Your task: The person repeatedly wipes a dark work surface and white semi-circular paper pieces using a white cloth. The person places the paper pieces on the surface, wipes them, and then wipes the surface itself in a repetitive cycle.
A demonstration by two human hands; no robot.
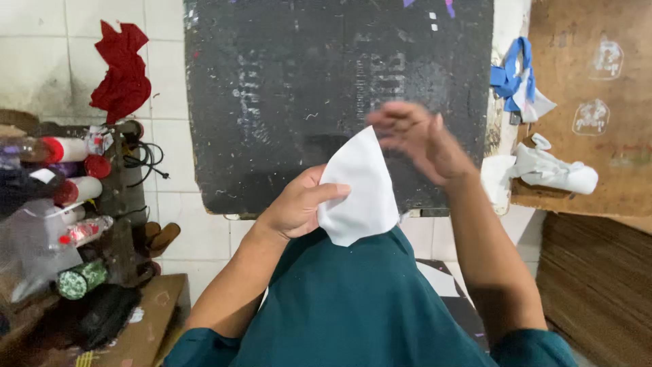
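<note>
A large black worktop point(339, 102), scuffed and flecked with pale marks, fills the middle of the view from above. To its right lies a brown board point(584, 102) carrying crumpled white rags point(553, 170) and a blue strap point(513, 75). To the left, a cluttered rack point(75, 204) holds bottles with red caps, and a red cloth point(123, 71) lies on the tiled floor point(41, 61). Nearer the camera, the person's teal shirt point(353, 299) covers the lower frame. Just above it, the left hand point(295, 207) pinches a white sheet point(360, 187), thumb clamped over its left edge, holding it over the worktop's near edge. The right hand point(421, 139) hovers by the sheet's upper tip, fingers spread (blurred, so whether they touch is unclear). The sheet is not yet laid on the worktop, so the work looks early.
</note>
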